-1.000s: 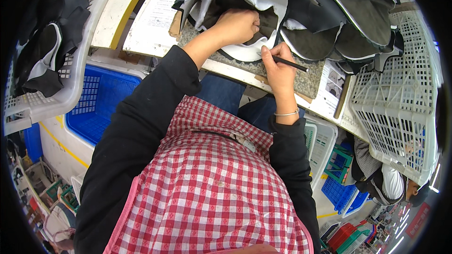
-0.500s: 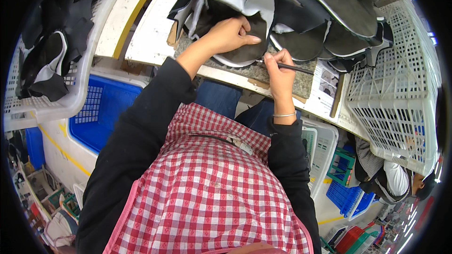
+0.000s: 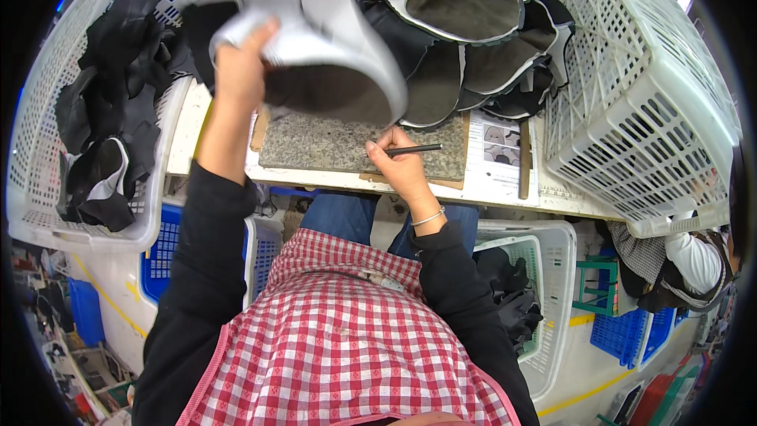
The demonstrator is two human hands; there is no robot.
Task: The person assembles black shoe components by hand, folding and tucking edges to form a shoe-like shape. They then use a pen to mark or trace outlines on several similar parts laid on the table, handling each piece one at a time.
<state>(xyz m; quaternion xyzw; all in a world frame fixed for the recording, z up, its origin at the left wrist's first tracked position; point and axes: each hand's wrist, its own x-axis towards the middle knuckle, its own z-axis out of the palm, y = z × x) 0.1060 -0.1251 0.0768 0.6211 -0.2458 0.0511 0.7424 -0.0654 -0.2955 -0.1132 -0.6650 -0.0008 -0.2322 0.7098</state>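
My left hand is closed on a shoe upper, grey-white foam with a dark inner face, lifted off the bench and blurred by motion. Under it lies a speckled stone slab, its far part hidden by the upper. Over the slab's right half, my right hand grips a slim black pen, which points right. More shoe uppers, dark with white edges, are heaped beyond the slab to the right.
White plastic baskets flank the bench: one at left holding black pieces, another at right. A printed sheet lies right of the slab, beside a narrow brown strip. Another person is at far right.
My left hand has raised the shoe upper off the slab and moved it left. My right hand, still gripping the pen, has drawn back from the upper's edge.
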